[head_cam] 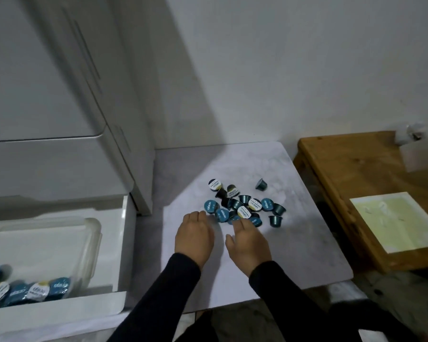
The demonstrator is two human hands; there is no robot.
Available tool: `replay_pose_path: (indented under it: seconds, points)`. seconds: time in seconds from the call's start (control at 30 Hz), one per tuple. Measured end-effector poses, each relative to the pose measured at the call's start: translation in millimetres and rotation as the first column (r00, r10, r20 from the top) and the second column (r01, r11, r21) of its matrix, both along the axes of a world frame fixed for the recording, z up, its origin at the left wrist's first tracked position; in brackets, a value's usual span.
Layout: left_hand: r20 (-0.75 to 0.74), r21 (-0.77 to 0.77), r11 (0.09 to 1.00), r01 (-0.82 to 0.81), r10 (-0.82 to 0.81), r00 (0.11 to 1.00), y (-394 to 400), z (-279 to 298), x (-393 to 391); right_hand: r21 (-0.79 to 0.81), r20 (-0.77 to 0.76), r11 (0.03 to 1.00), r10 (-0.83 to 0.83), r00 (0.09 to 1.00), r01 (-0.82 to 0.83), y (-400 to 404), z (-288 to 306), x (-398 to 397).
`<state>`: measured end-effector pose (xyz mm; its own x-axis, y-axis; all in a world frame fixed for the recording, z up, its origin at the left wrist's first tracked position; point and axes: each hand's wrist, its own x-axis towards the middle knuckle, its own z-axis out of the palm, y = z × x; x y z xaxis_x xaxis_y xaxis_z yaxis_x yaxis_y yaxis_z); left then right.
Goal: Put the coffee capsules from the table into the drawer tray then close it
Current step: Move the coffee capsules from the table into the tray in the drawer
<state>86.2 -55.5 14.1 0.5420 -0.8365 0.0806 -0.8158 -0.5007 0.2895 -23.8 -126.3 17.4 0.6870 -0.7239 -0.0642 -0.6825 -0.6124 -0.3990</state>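
Several coffee capsules, blue and black with round foil lids, lie in a loose pile on the pale marble table. One capsule lies apart at the back right. My left hand and my right hand hover palm down at the pile's near edge, fingers reaching in, both holding nothing. At the lower left the white drawer stands pulled out. Inside it a clear plastic tray holds several more capsules at its near end.
A tall white cabinet rises behind the drawer, next to the table's left edge. A wooden table with a pale yellow sheet stands to the right. A white wall lies behind.
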Motion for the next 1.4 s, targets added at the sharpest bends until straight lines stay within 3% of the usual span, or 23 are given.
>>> replay_pose_path:
  seconds: [0.2,0.27,0.43,0.7,1.03,1.3,1.4]
  points:
    - [-0.226,-0.030,0.999,-0.036,0.029,0.974,-42,-14,30,0.009,0.063,0.998,0.067,0.996,-0.068,-24,-22,29]
    - [-0.291,-0.033,0.998,-0.049,0.037,0.956,-50,-18,35,0.019,0.015,0.995,0.097,0.995,-0.097,-32,-23,37]
    - [-0.505,-0.018,0.994,-0.112,0.087,0.859,-54,-28,44,0.005,0.033,0.998,0.057,0.998,-0.057,-41,-40,47]
    - [-0.676,-0.107,0.979,-0.176,0.059,0.735,-46,-37,46,0.119,0.159,0.992,0.010,0.987,-0.029,-46,-49,48]
    - [-0.767,-0.121,0.901,-0.415,0.180,0.616,-43,-41,42,0.276,0.300,0.960,-0.031,0.953,-0.055,-45,-46,41]
    - [-0.784,-0.093,0.854,-0.512,0.254,0.566,-39,-30,38,0.311,0.297,0.947,-0.175,0.939,0.078,-43,-45,40]
    - [-0.776,-0.087,0.843,-0.530,0.276,0.566,-34,-20,38,0.404,0.280,0.907,-0.245,0.928,0.117,-43,-36,38]
